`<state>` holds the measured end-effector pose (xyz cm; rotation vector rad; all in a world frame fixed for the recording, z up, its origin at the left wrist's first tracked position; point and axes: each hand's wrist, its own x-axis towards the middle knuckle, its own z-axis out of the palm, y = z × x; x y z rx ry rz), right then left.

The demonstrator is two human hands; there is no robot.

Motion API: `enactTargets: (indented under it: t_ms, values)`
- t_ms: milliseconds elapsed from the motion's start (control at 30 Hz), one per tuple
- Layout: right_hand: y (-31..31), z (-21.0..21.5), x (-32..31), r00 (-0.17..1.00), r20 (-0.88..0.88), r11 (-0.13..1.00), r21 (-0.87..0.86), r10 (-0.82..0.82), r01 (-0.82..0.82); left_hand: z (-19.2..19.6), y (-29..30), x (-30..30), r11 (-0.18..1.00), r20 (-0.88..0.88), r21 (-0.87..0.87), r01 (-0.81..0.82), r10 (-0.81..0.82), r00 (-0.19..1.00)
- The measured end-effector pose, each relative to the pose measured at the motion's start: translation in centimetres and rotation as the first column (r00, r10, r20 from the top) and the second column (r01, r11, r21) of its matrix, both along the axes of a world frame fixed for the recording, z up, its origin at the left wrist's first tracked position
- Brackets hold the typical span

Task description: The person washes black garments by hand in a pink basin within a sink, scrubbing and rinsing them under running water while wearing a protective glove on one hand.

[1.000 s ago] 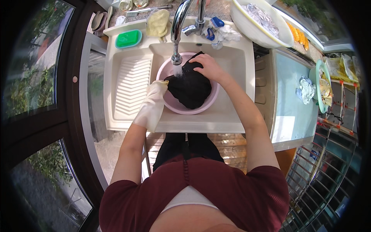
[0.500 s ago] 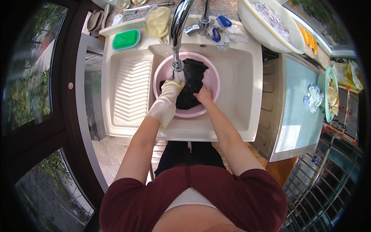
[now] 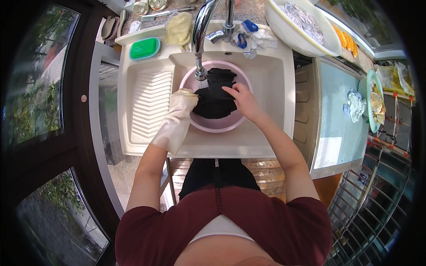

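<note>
One dark-framed glass door (image 3: 77, 133) stands at the far left, plants showing through its panes. Beside it, on the cream sink's (image 3: 268, 102) left rim, a green block (image 3: 144, 47) sits in a teal-edged dish; the ribbed drainboard (image 3: 151, 97) lies just below. A white-bristled brush (image 3: 168, 13) rests on the speckled ledge behind, and a pale yellow cloth (image 3: 178, 29) drapes over the sink's back edge. The person's left hand (image 3: 184, 98), in a loose whitish glove (image 3: 167, 135), is at the left side of a black cloth (image 3: 215, 99); the glove hides whether its fingers are closed on the fabric. The black cloth lies bunched in a round pink basin (image 3: 219, 128) inside the sink, with the chrome tap (image 3: 197, 46) hanging above. The bare right hand (image 3: 244, 98) pinches the cloth's right side between bent fingers. Behind it, blue-and-white cloths (image 3: 262, 41) lie crumpled on the rim. Further right, a large white tub (image 3: 287, 33) holds pale fabric (image 3: 301, 20), and bunched orange material (image 3: 345, 41) lies past it. On the light blue worktop (image 3: 333, 119), a crumpled pale cloth (image 3: 354, 105) lies near a mint-green basin (image 3: 368, 84). A wire rack (image 3: 372, 181) fills the lower right.
</note>
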<state>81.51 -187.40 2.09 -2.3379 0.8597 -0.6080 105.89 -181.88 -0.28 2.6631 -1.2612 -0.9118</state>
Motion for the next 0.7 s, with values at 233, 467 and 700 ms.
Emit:
enactTargets:
  t_ms: [233,467,700]
  values:
    - [-0.7,2.9,-0.9,0.959,-0.067,0.951,0.124,-0.277,0.284,15.6,2.2,-2.0,0.896,0.026,-0.414,-0.162,0.19,0.981]
    - [-2.1,18.1,1.0,0.952,0.265,0.977,-0.104,-0.155,0.188,25.7,3.8,-0.7,0.77,0.229,-0.637,-0.037,0.235,0.945]
    - [-3.5,34.6,2.3,0.898,0.439,0.835,-0.477,-0.043,0.273,40.3,3.0,-0.3,0.795,0.698,-0.509,0.33,0.156,0.699]
